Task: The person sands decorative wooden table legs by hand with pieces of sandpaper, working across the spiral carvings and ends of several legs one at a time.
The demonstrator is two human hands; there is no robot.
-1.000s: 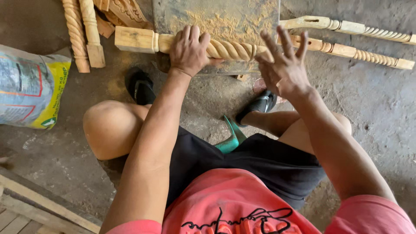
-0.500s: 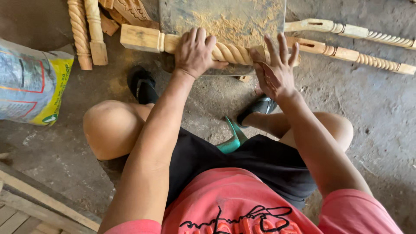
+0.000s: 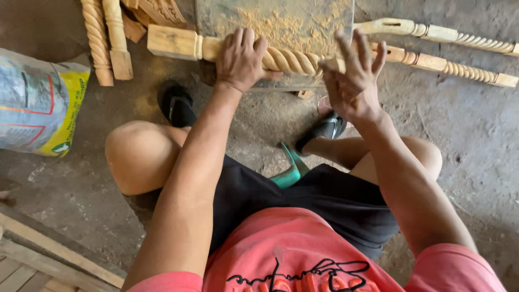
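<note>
A pale wooden post with a square end and a rope-twist carved shaft [image 3: 292, 59] lies across the front edge of a sawdust-covered work slab [image 3: 281, 21]. My left hand [image 3: 240, 58] grips its shaft near the square end. Right of it, my right hand [image 3: 354, 81] presses on the twisted part with fingers spread; a small pale piece, perhaps sandpaper, shows under the palm, but I cannot tell for sure. I sit low with both knees apart in front of the slab.
Two more twisted posts [image 3: 448, 51] lie at the right on the concrete floor. Other carved pieces [image 3: 102, 43] lie at the upper left. A printed sack [image 3: 38, 103] stands at the left. Wooden boards [image 3: 38, 259] lie at the lower left. A teal handle [image 3: 289, 167] rests between my legs.
My right hand has slid leftward along the twisted shaft, closer to my left hand. The left hand keeps its grip on the post.
</note>
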